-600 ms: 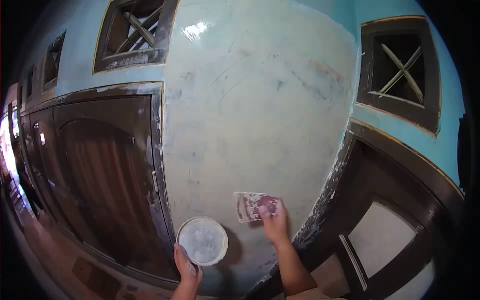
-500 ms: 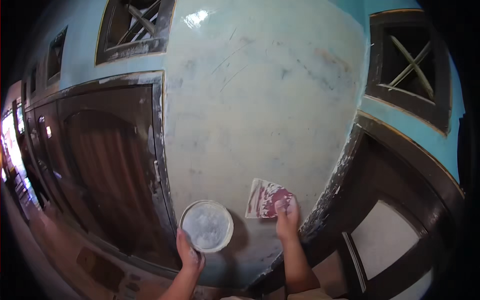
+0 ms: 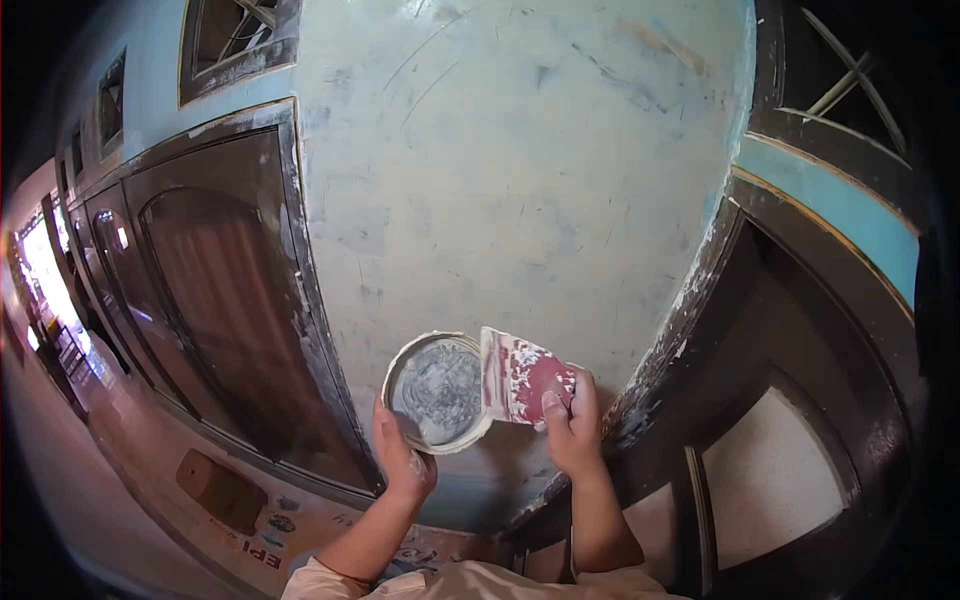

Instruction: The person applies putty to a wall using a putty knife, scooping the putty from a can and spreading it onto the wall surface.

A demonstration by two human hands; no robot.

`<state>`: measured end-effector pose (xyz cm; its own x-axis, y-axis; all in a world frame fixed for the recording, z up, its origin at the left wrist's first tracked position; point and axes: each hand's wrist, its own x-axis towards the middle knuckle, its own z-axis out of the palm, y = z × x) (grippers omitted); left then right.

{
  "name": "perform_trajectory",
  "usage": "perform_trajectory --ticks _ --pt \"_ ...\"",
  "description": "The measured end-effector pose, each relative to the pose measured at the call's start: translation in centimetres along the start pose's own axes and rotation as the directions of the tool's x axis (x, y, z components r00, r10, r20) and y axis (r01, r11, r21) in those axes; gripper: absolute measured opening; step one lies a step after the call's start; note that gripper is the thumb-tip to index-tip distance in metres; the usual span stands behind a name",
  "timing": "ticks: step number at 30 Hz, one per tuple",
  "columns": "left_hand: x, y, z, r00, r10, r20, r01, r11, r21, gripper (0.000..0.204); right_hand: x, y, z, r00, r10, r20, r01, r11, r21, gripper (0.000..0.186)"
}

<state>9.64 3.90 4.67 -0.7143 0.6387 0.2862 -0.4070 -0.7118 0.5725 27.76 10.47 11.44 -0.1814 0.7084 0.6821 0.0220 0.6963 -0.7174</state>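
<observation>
My left hand (image 3: 402, 455) grips a round, shallow tub (image 3: 437, 392) by its lower left side. The tub is tilted so that its grey, smeared inside faces me, and pale paste coats its rim. In my right hand (image 3: 576, 425) is a red putty spreader (image 3: 538, 384), flat and wide, streaked with white putty. My thumb presses on its face, and the other fingers are mostly hidden behind it. The spreader's left edge meets or overlaps the tub's right rim. Beyond both stands a wall (image 3: 510, 200) with a patchy, pale skim coat and dark marks.
A dark wooden door (image 3: 220, 290) with a paint-smeared frame stands to the left. Another dark door (image 3: 770, 330) with a pale panel is at the right. Crossed-bar vents (image 3: 850, 85) sit above the doors. A brown block-like object (image 3: 220, 490) lies on the floor, lower left.
The tub has moved up and slightly right, and the spreader has come left to its rim. My view has tilted downward, showing more floor and my clothing.
</observation>
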Motion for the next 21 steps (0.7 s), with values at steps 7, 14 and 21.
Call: perform_trajectory --ticks 7,14,21 --pt "-1.3 -0.5 0.3 0.996 -0.005 0.091 0.001 0.999 0.042 0.054 2.8 -1.3 -1.1 0.843 -0.463 0.274 0.529 0.806 -0.266 0.027" --pt "-2.1 -0.3 0.7 0.998 0.041 0.038 -0.043 0.998 0.039 0.053 2.7 -1.5 -0.6 0.809 -0.362 0.464 0.56 0.717 -0.416 0.022" --pt "-1.5 -1.2 1.4 0.998 0.066 -0.019 -0.066 0.998 -0.02 0.054 2.0 0.4 -0.2 0.896 -0.189 0.402 0.35 0.858 -0.377 0.026"
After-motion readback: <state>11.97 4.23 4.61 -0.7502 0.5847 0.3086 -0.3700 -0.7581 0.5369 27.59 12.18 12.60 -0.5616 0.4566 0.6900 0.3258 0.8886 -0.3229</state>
